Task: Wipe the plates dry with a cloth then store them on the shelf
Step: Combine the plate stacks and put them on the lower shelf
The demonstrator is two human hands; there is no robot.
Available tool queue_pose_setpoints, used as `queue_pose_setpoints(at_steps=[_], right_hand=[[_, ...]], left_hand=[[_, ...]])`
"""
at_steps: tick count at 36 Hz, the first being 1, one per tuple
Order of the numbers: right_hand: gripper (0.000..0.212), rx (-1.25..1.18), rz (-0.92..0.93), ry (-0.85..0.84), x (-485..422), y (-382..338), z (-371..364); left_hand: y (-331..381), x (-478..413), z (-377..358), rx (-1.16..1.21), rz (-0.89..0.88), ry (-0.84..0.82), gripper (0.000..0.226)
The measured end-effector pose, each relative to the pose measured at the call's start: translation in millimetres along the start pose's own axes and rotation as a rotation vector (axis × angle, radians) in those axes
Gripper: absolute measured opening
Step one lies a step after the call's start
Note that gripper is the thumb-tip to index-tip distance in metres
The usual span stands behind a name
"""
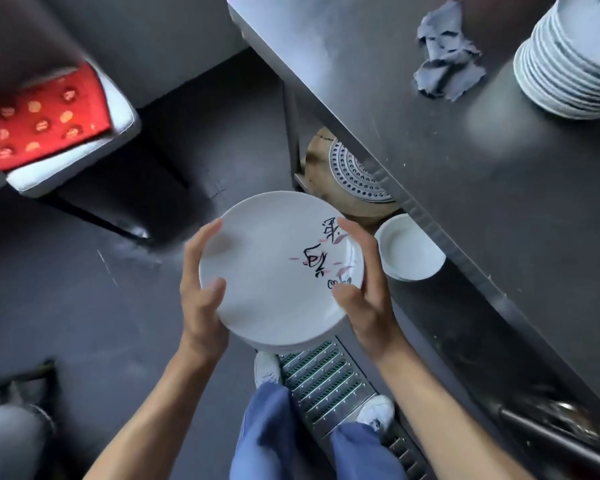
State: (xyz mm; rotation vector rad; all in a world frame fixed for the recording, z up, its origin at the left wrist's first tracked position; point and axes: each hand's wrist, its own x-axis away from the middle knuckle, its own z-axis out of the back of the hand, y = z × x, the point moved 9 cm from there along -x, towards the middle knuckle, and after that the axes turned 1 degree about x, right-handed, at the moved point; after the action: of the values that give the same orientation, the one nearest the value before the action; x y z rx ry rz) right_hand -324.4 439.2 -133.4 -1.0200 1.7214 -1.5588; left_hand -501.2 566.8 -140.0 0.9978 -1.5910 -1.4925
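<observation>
Plates (274, 268) sit in a small stack held between both hands, out in front of the person and above the dark floor, just left of the steel desk (499, 202). The top plate is white with black brush characters and pink strokes along its right side; the rims of more plates show beneath its near edge. The left hand (201, 289) clasps the stack's left rim, fingers curled up the side and thumb pressed onto the top face. The right hand (364, 278) grips the right rim the same way, thumb resting over the painted marks (part of the lettering is hidden under it).

On the desk, a crumpled grey-blue cloth (444, 57) lies near the far edge, apart from both hands. To its right stands a tall stack of white plates (568, 64), leaning a little, partly cut off by the picture's edge.

Under the desk top, a lower shelf (300, 180) carries a perforated metal disc (354, 174) resting on a round wooden board, and beside these a low stack of white bowls (409, 251), close to the right hand.

Below the hands, blue trouser legs and white shoes stand at a metal floor drain grate (326, 379). A stool with a red patterned cushion (45, 116) sits well to the left.
</observation>
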Motion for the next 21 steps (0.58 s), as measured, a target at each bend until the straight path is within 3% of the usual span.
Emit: queue_pose_setpoints(at_steps=[10, 21], right_hand=[[0.072, -0.045, 0.014, 0.184, 42.7, 101.1, 90.9], [0.069, -0.049, 0.192, 0.533, 52.7, 220.3, 223.5]], left_hand=[[-110.4, 26.4, -77.2, 0.004, 0.037, -0.180, 0.073], [-236.8, 17.7, -196.6, -0.124, -0.189, -0.534, 0.098]])
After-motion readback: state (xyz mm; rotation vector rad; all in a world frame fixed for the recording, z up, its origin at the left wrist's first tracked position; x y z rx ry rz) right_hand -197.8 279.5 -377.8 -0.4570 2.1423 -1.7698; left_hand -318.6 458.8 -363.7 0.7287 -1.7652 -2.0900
